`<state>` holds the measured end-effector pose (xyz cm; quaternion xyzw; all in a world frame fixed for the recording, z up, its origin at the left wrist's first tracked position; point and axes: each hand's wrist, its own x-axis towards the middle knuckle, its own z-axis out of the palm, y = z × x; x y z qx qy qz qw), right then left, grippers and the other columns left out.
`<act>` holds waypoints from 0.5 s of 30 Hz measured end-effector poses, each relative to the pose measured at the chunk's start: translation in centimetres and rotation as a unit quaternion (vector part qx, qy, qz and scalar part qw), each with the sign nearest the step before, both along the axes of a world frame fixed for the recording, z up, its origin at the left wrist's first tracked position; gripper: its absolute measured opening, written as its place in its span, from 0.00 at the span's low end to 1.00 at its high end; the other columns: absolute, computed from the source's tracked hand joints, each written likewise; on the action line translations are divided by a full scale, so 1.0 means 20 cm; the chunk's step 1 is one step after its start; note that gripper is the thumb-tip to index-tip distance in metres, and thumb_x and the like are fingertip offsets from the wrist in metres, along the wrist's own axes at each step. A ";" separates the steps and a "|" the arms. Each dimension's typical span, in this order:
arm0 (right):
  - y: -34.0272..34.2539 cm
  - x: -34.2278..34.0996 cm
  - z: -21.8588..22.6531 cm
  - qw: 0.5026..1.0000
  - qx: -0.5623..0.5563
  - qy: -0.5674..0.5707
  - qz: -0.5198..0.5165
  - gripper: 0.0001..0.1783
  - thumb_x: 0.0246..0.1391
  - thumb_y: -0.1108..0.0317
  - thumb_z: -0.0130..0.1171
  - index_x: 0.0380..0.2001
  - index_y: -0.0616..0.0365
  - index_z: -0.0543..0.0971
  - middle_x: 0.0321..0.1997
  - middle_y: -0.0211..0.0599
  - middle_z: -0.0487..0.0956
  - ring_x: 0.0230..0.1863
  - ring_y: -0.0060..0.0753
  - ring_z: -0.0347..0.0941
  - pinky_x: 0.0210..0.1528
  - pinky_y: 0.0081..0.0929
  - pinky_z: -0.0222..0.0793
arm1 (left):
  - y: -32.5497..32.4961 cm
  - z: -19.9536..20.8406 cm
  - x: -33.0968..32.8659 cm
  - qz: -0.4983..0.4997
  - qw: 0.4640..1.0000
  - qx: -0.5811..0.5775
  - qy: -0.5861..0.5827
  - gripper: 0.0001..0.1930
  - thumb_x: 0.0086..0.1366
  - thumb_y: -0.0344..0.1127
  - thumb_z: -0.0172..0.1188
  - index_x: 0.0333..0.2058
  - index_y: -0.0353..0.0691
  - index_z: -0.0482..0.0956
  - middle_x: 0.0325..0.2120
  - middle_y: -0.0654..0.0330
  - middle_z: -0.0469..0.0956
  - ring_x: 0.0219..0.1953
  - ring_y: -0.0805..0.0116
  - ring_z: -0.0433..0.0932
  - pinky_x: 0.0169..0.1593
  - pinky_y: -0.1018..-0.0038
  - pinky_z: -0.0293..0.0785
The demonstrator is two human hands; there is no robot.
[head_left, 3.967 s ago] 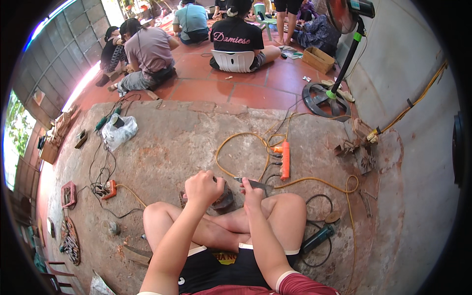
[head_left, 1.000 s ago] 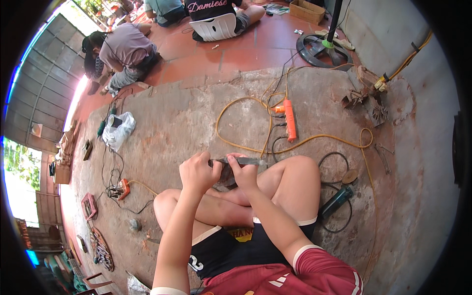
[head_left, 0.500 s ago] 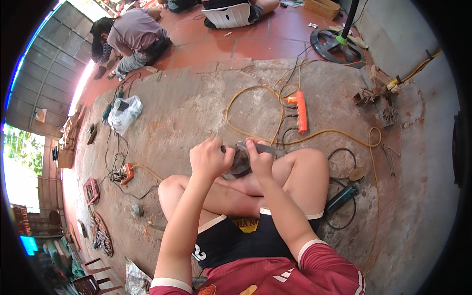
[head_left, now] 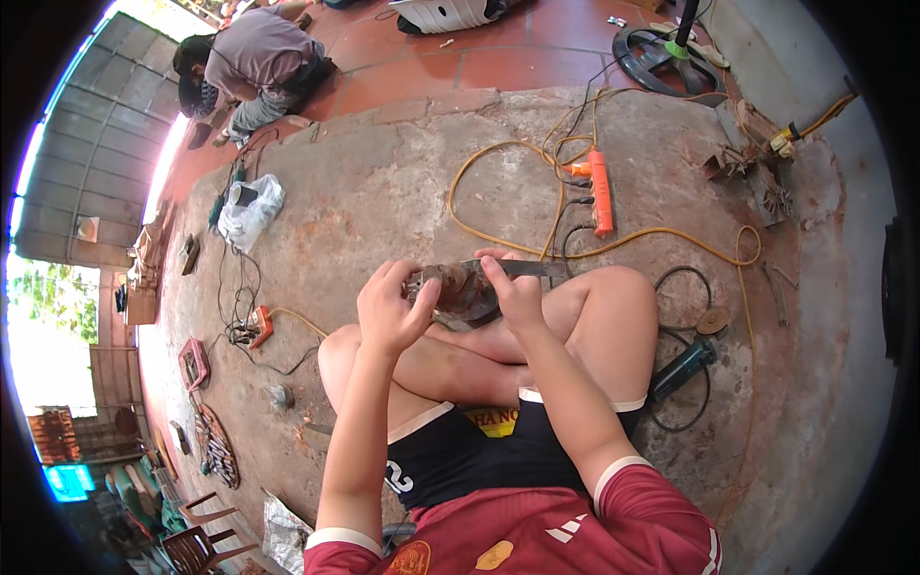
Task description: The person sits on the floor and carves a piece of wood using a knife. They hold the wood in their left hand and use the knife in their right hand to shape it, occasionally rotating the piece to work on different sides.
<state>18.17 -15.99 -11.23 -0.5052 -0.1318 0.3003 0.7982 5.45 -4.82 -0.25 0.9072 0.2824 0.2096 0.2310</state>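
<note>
Between my crossed legs sits a rusty, dark brown metal block point(head_left: 452, 287) on a darker rounded base. Its exact kind cannot be made out. My left hand point(head_left: 391, 305) curves round the left end of the block, thumb and fingers closed on it. A flat, dark grey metal strip point(head_left: 539, 269) sticks out to the right from the block's top. My right hand point(head_left: 515, 295) pinches this strip, with its thumb on the upper face and its other fingers partly hidden.
A teal angle grinder point(head_left: 682, 369) lies beside my right knee. Ahead, an orange power strip point(head_left: 601, 194) trails a looped yellow cable point(head_left: 460, 192). At left are a plastic bag point(head_left: 251, 218), another orange socket point(head_left: 261, 326) and a pink basket point(head_left: 194, 364). A person point(head_left: 259, 67) crouches far left.
My left hand has loosened from a fist into a wider grip round the block. More of the block and strip shows. The whole view has shifted slightly.
</note>
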 end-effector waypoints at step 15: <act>0.00 -0.09 0.04 0.998 -0.035 -0.050 -0.034 0.11 0.61 0.64 0.60 0.36 0.62 0.81 0.34 0.28 0.82 0.33 0.16 0.70 0.35 0.20 0.66 | 0.03 -0.26 -0.06 0.082 0.898 -0.414 -0.121 0.34 0.66 0.55 0.52 0.61 0.34 0.65 0.55 0.51 0.69 0.55 0.61 0.70 0.59 0.67 0.64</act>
